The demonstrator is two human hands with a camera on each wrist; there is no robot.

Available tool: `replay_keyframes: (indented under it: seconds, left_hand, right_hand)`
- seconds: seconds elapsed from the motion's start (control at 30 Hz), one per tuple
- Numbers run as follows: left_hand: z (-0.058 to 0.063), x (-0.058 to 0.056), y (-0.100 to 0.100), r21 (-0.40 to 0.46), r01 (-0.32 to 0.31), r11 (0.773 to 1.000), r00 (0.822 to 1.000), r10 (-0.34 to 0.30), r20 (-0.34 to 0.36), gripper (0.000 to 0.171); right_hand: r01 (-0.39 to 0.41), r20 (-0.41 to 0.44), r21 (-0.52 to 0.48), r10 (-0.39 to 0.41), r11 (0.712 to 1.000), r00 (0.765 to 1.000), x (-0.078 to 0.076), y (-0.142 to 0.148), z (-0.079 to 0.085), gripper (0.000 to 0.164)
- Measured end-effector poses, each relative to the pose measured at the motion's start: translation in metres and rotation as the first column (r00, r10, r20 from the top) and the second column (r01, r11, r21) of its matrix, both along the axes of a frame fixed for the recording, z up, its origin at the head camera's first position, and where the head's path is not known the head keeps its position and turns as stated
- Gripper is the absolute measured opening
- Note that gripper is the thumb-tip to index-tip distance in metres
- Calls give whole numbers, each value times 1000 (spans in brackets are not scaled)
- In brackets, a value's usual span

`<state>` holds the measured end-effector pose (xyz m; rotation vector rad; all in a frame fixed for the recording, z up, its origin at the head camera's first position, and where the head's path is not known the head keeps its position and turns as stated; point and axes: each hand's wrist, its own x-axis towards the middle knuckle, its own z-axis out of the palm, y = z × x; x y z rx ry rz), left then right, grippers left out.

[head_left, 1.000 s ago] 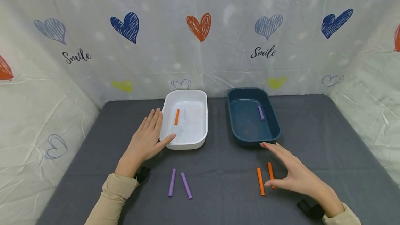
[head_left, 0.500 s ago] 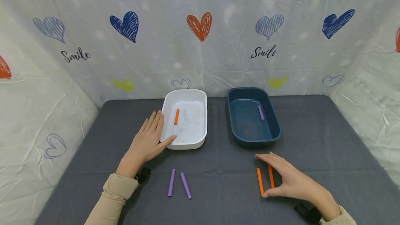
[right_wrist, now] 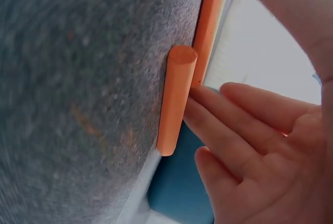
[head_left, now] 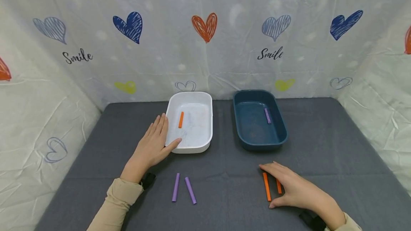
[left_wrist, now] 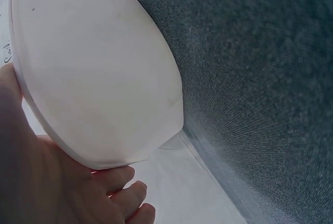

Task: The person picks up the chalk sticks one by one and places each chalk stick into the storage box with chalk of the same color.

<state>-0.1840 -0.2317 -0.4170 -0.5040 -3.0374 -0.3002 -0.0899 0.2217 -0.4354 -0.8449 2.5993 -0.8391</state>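
My left hand (head_left: pixel 151 147) lies flat against the left wall of a white tray (head_left: pixel 205 131) (left_wrist: pixel 99 78), thumb on its front corner; an orange stick (head_left: pixel 181 119) lies inside. My right hand (head_left: pixel 293 188) lowers over two orange sticks on the grey mat: one (head_left: pixel 267 186) lies uncovered by the thumb, the other (head_left: pixel 279 186) (right_wrist: pixel 176 99) sits partly under the palm with my fingertips (right_wrist: pixel 203 107) touching it. A dark blue tray (head_left: pixel 244 131) holds a purple stick (head_left: pixel 267 115).
Two purple sticks (head_left: pixel 175 187) (head_left: pixel 190 190) lie on the grey mat (head_left: pixel 224 174) in front of the white tray. A white sheet printed with hearts (head_left: pixel 205 38) walls in the back and both sides.
My right hand has drawn back from the blue tray's front edge and come down over the two orange sticks. The left hand has stayed on the white tray.
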Motion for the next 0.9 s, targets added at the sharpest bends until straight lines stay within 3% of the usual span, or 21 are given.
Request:
replay_keyframes:
  seconds: [0.4, 0.9]
  left_hand:
    - [-1, 1, 3, 4, -1, 1000, 1000, 1, -13, 94]
    - [1, 3, 4, -6, -8, 1000, 1000, 8, -25, 92]
  right_hand:
    - [18, -36, 18, -17, 1000, 999, 0, -4, 1, 82]
    - [23, -82, -39, -26, 999, 996, -4, -21, 1, 77]
